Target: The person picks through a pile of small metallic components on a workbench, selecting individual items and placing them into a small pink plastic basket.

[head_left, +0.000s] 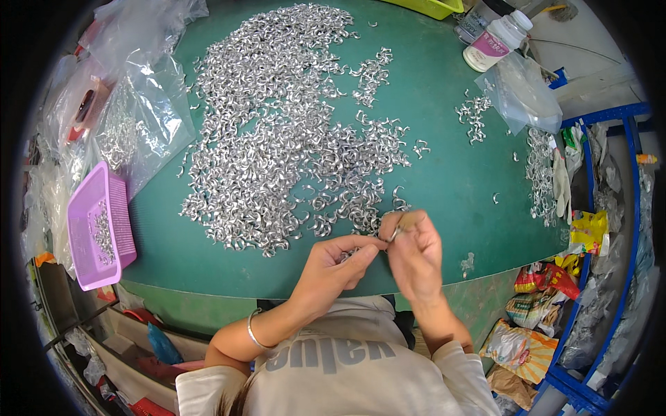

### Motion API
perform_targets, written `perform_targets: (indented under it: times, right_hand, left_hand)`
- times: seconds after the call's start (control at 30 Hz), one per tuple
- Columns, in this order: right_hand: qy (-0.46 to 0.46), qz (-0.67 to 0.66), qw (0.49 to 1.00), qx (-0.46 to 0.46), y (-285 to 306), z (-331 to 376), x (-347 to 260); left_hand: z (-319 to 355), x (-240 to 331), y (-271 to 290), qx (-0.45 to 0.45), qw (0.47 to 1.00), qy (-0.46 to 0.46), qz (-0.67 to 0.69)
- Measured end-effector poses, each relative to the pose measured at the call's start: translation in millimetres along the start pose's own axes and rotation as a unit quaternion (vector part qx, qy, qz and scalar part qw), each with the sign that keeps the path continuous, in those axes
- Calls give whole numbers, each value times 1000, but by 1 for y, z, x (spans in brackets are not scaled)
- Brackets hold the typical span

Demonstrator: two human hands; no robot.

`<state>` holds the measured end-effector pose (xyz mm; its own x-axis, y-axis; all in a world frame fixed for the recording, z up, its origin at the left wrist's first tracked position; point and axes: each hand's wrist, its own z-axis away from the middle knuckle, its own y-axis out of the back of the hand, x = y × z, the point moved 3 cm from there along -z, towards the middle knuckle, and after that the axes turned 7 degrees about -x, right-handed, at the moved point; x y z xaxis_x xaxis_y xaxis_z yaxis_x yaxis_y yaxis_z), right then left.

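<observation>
Hooks [260, 152], small, silver and curved, lie heaped across the left and middle of the green table [451, 187] in the head view, the pile reaching almost to the hands, presumably so that pieces are within easy reach. The left hand [334, 269] is curled nearly closed, a few silver bits showing between thumb and fingers; it seems to serve as a small store. Its fingertips meet the right hand [417, 255], which pinches a shiny piece [395, 234] between thumb and fingers, likely because something so small allows only a fingertip grip. How the pieces sit there is too small to tell. A lesser cluster [474, 119] lies well apart at the right. The purple basket [122, 225] holds silver pieces, its walls probably stopping them scattering.
</observation>
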<state>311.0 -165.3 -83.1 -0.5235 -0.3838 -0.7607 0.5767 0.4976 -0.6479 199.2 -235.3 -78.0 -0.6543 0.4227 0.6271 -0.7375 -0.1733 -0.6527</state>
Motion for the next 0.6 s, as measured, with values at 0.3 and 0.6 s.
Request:
perform_targets:
  times: [0.3, 0.6]
  right_hand:
    - [35, 81, 996, 18, -14, 10, -1]
    - [-63, 68, 994, 65, -14, 21, -5]
  left_hand:
    - [3, 14, -2, 52, 992, -74, -88]
    - [13, 28, -14, 60, 923, -221, -308]
